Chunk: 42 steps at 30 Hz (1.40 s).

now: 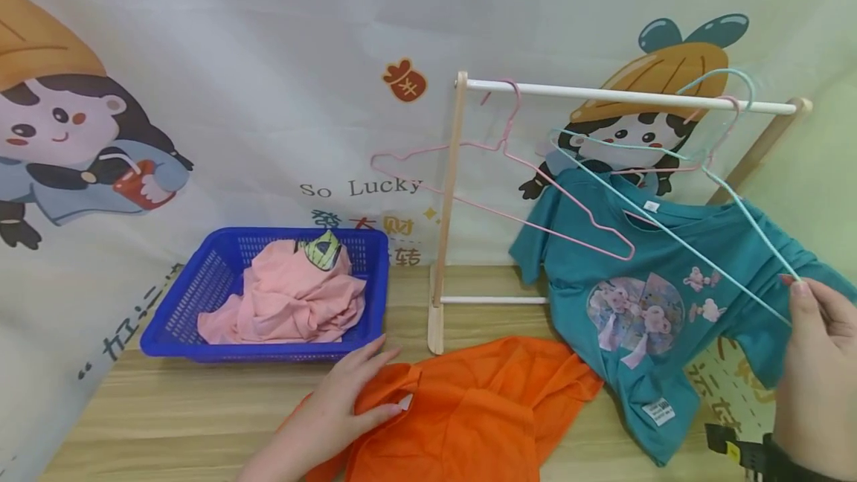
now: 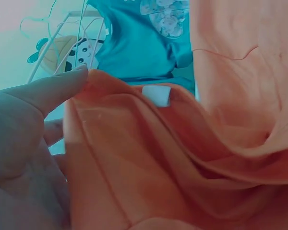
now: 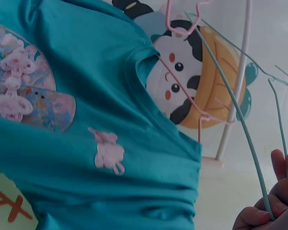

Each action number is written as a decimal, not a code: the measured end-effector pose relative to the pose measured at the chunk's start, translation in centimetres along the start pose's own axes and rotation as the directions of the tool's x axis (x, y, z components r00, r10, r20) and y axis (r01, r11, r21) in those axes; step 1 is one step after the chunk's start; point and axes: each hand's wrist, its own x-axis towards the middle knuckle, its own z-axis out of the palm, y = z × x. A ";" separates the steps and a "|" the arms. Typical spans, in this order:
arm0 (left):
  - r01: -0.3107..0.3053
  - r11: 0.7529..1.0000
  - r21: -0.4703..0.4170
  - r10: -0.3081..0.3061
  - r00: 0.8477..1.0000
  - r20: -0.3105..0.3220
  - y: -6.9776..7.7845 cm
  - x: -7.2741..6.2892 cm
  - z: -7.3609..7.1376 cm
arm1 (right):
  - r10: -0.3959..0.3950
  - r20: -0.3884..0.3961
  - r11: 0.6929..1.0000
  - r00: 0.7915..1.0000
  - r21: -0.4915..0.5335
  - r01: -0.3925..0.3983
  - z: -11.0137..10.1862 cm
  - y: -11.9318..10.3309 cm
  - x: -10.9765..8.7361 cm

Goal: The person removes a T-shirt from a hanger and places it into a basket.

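Observation:
My right hand point(image 1: 820, 355) grips the lower right corner of a mint-green wire hanger point(image 1: 756, 225). The hanger tilts in front of a teal T-shirt point(image 1: 569, 281), its hook overlapping the rail in the head view. That T-shirt, with a round printed patch, hangs from a pink hanger on the rack. Lower down, my left hand point(image 1: 341, 400) holds an orange garment point(image 1: 469, 407) near its neckline. In the left wrist view the thumb point(image 2: 62, 88) lies along the cloth's edge, fingers partly hidden behind it, with a white label point(image 2: 156, 96) close by.
A clothes rack with a white rail point(image 1: 569, 90) and wooden posts stands at the right. Another pink hanger point(image 1: 549, 169) hangs bare at its left end. A blue basket point(image 1: 154, 344) at the left holds pink clothing point(image 1: 294, 296). A printed cloth backdrop point(image 1: 268, 43) rises behind.

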 end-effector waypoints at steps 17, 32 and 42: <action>-0.027 0.999 0.017 0.025 0.995 0.095 -0.1 0.1 1.5 | -0.051 0.222 0.940 0.974 -0.320 0.122 5.5 -1.1 1.2; -0.029 0.999 0.042 0.022 0.989 0.143 -0.1 -0.3 2.4 | 0.057 0.255 0.898 0.965 -0.435 0.063 6.4 2.3 2.0; -0.044 0.992 0.119 0.022 0.983 0.183 -0.6 -0.1 3.8 | -0.233 0.229 0.861 0.945 -0.403 0.310 5.4 2.7 0.6</action>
